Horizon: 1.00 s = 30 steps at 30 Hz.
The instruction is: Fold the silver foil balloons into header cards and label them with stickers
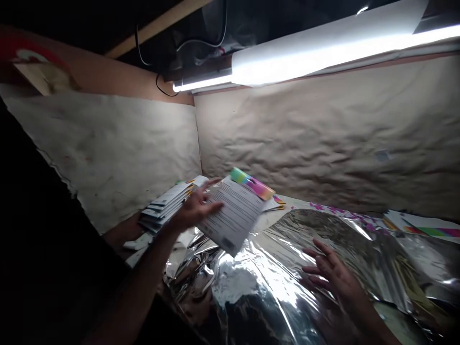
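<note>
A printed sheet [233,215] with lines of dark text and a rainbow-coloured strip along its far edge is tilted above the table. My left hand [192,208] grips its left side, thumb lying across the printed face; some fingers are hidden or blurred. Under the sheet spreads shiny silver film [258,287], creased and reflecting the lamp. Over the right part of this film is my right hand [332,273], fingers apart and nothing in them. A stack of similar printed sheets [167,203] lies fanned out just left of my left hand.
More coloured sheets [424,225] lie at the far right. Crumpled paper lines the back wall [323,129] and left wall [108,143]. A bright tube lamp [323,60] hangs low above. Part of another forearm [124,231] shows beside the stack; whose, I cannot tell.
</note>
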Tool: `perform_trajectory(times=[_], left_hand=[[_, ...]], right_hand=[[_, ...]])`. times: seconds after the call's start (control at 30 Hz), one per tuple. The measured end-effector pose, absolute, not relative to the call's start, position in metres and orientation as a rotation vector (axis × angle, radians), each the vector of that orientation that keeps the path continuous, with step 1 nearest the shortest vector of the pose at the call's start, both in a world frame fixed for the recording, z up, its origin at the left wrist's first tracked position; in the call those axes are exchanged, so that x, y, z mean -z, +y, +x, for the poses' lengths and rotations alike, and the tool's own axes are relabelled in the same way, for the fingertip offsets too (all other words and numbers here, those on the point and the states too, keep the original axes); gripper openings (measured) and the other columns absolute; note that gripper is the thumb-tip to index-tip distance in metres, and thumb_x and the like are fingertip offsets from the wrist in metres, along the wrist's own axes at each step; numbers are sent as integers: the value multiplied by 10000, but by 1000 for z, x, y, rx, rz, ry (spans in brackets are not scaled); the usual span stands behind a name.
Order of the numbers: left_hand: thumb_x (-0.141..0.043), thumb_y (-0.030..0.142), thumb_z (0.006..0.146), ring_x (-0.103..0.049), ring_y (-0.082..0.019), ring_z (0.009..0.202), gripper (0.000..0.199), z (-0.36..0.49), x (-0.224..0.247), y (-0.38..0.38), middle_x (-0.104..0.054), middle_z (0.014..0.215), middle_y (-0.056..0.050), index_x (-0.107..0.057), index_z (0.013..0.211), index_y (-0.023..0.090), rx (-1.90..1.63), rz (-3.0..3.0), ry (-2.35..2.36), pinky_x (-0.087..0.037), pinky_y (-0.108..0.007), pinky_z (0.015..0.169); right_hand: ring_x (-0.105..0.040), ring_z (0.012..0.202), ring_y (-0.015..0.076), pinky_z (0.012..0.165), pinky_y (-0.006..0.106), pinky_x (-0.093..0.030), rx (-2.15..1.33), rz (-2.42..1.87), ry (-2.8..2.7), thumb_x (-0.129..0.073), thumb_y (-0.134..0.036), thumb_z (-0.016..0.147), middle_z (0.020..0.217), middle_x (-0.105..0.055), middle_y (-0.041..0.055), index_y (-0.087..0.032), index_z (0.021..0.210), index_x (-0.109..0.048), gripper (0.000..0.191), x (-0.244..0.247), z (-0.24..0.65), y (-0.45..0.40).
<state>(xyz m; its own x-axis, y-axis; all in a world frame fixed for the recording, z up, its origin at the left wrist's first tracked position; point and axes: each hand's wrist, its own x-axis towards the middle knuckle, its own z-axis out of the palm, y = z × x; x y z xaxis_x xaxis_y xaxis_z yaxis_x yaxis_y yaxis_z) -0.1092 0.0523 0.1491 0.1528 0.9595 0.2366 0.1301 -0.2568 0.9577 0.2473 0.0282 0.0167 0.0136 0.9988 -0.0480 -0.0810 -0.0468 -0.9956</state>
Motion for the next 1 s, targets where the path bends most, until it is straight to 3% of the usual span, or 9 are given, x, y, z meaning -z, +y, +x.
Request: perform_trajectory(times=[0.2, 0.3, 0.4, 0.53, 0.63, 0.7, 0.77, 0.83, 1.0], left_hand=[[-703, 375, 818, -704, -244, 804, 782, -253, -189, 92, -735, 942, -110, -367, 1476, 117, -1076, 1771, 2023, -572, -359, 699], [-738, 298, 765, -658, -302, 1004, 585, -285, -174, 103, -716, 1021, -136, -593, 1302, 115, -947, 1806, 2293, -527, -375, 845], [-589, 256, 867, -535, -340, 1227, 367, -288, -144, 105, -637, 1239, -188, -671, 1198, 121, -813, 1890, 2500, -430, -411, 1003], [-435, 321, 951, -572, -331, 1193, 425, -279, -107, 97, -622, 1304, -161, -611, 1310, 177, -557, 2060, 2542, -422, -449, 1016], [-618, 490, 832, -557, -420, 1189, 718, -271, -87, 84, -555, 1385, -204, -447, 1462, 191, -366, 2154, 2563, -417, -556, 990], [-716, 428, 753, -388, -483, 1334, 892, -265, -74, 75, -374, 1519, -251, -345, 1513, 145, -299, 2215, 2617, -310, -629, 1054], [-674, 292, 784, -175, -453, 1449, 874, -258, -63, 72, -185, 1602, -240, -270, 1535, 99, -271, 2287, 2662, -162, -622, 1135], [-543, 177, 851, -105, -372, 1486, 768, -252, -53, 77, -135, 1625, -200, -228, 1545, 87, -250, 2355, 2675, -87, -556, 1180], [-331, 96, 924, -293, -354, 1421, 621, -241, -41, 115, -298, 1575, -187, -278, 1540, 158, -222, 2323, 2768, -121, -595, 1151]], right_hand=[[-684, 757, 216, 649, 367, -616, -1259, -1210, -1202, -713, -684, 686, 1250, -603, 147, -230, 1404, -408, 903, -11, 246, 31], [-697, 779, 230, 687, 380, -615, -1301, -1223, -1270, -742, -681, 652, 1259, -594, 166, -216, 1418, -387, 964, -4, 245, 33], [-711, 802, 246, 710, 380, -610, -1222, -1223, -1316, -723, -691, 662, 1274, -595, 177, -226, 1396, -415, 922, 1, 242, 32], [-724, 813, 279, 731, 409, -611, -1200, -1266, -1420, -712, -684, 674, 1222, -637, 173, -239, 1357, -466, 852, -2, 242, 31], [-724, 886, 308, 755, 404, -611, -1186, -1297, -1459, -716, -706, 645, 1206, -651, 168, -250, 1326, -502, 848, -6, 243, 32], [-718, 910, 305, 764, 390, -608, -1186, -1305, -1457, -724, -703, 638, 1221, -646, 168, -251, 1337, -487, 866, -6, 242, 32], [-718, 882, 281, 759, 378, -606, -1202, -1325, -1455, -726, -686, 656, 1248, -634, 161, -256, 1363, -452, 871, -6, 241, 31], [-718, 845, 261, 759, 371, -604, -1228, -1340, -1467, -729, -669, 670, 1251, -634, 153, -258, 1372, -434, 866, -6, 239, 30], [-721, 847, 275, 763, 379, -605, -1183, -1357, -1491, -740, -661, 647, 1152, -684, 137, -241, 1347, -467, 861, -5, 238, 29]])
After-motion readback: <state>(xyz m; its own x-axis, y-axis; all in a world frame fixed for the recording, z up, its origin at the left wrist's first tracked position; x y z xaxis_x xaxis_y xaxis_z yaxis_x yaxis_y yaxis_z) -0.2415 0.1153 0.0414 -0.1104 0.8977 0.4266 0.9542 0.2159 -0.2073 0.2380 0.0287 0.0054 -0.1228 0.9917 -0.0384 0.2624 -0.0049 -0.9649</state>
